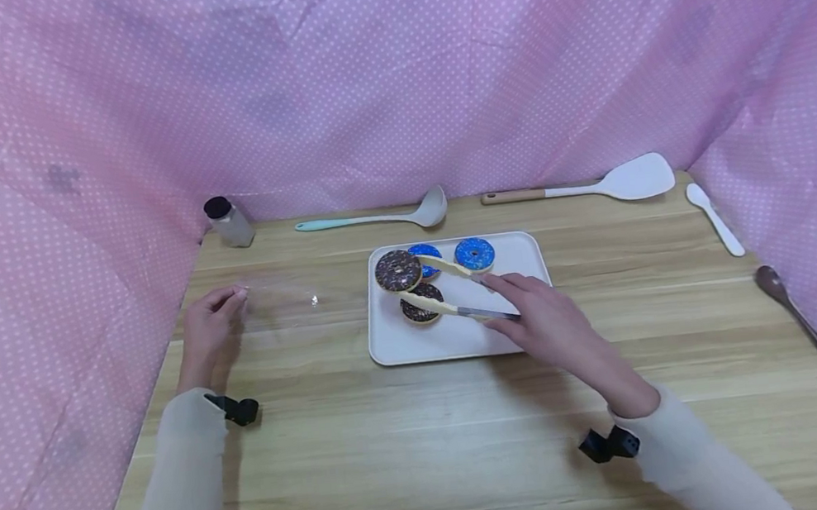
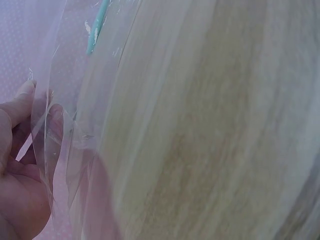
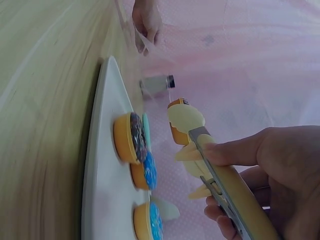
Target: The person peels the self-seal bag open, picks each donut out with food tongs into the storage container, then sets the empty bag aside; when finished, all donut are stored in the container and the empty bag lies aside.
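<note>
My right hand (image 1: 553,323) grips a pair of tongs (image 1: 488,313) with cream tips and metal arms. Between the tips is a toy doughnut with dark brown sprinkled icing (image 1: 395,273), raised above the white tray (image 1: 391,346) in the right wrist view. A second brown doughnut (image 1: 418,316) lies on the tray, partly behind one tong arm. Two blue-iced doughnuts (image 1: 474,251) are there too, one partly hidden by the raised doughnut. At the left, my left hand (image 1: 208,327) pinches the edge of a clear plastic bag (image 2: 60,100) between thumb and fingers.
Along the back stand a black-capped jar (image 1: 232,224), a ladle (image 1: 429,209) with a mint handle and a white spatula (image 1: 636,179). A small white spoon (image 1: 714,219) and a brown spoon (image 1: 796,316) lie at the right edge. Pink dotted cloth (image 1: 390,82) hangs around the table.
</note>
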Demonstrator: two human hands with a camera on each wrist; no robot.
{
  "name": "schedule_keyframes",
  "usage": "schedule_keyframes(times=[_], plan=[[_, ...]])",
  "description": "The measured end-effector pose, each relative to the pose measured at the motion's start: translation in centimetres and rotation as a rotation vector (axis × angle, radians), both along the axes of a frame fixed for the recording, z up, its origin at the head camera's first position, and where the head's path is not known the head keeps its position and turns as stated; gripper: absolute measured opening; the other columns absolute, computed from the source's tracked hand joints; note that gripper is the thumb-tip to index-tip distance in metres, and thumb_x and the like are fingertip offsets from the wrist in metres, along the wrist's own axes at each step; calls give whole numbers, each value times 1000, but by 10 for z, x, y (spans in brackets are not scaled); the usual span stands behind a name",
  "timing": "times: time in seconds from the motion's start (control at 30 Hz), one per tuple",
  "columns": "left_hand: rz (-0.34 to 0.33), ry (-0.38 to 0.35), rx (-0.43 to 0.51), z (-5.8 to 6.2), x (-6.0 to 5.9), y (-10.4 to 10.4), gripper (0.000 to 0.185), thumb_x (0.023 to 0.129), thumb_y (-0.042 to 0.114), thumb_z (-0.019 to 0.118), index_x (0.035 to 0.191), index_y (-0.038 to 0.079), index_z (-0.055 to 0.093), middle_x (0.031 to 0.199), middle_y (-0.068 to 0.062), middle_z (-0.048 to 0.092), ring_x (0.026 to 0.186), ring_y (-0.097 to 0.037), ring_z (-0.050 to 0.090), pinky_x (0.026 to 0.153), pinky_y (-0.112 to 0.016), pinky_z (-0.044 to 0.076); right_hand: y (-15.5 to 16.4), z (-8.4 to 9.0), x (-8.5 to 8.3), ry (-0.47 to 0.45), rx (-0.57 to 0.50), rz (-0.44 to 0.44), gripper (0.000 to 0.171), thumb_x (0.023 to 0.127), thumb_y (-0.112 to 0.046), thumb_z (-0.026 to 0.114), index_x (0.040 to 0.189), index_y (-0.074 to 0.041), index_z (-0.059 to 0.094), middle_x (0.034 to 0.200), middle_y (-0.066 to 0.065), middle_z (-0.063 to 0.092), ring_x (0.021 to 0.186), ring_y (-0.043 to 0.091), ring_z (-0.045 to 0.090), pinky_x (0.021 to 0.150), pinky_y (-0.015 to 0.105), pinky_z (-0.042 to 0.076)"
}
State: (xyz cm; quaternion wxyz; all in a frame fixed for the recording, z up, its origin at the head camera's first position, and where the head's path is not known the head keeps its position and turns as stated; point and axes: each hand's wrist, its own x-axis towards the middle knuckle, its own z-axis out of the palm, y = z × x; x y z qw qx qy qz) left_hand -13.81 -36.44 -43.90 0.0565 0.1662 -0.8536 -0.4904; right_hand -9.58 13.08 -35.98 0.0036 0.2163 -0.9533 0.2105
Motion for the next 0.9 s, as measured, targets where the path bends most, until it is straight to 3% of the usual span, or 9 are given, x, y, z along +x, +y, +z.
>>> schedule_keyframes(times=[0.27,0.57,0.67,0.9], plan=[[21,29,44,-4,-1,1,45,91,37,64,118,1,64,101,10,64,92,-1,55,75,-11,46,36,-6,5,-40,17,-81,61,86,-32,71,140,-15,48,132,16,56,118,37,54,89,58,46],[74,18,230,-6,-1,4,40,89,26,68,119,1,63,110,-1,64,97,-6,58,77,-13,51,61,-12,14,-71,25,-103,61,86,-27,72,138,-7,49,134,20,54,119,40,52,92,59,44],[72,19,243,-6,-1,3,42,89,28,69,120,0,63,109,-2,64,96,-8,60,76,-14,52,66,-15,18,-71,34,-105,60,85,-27,72,137,-7,50,132,19,56,113,39,56,88,57,46],[30,-16,48,-2,1,1,47,90,43,62,120,7,64,104,9,62,96,-1,55,76,-9,46,74,-21,23,-87,55,-106,61,85,-28,72,138,-7,50,133,21,55,120,42,51,92,60,43]])
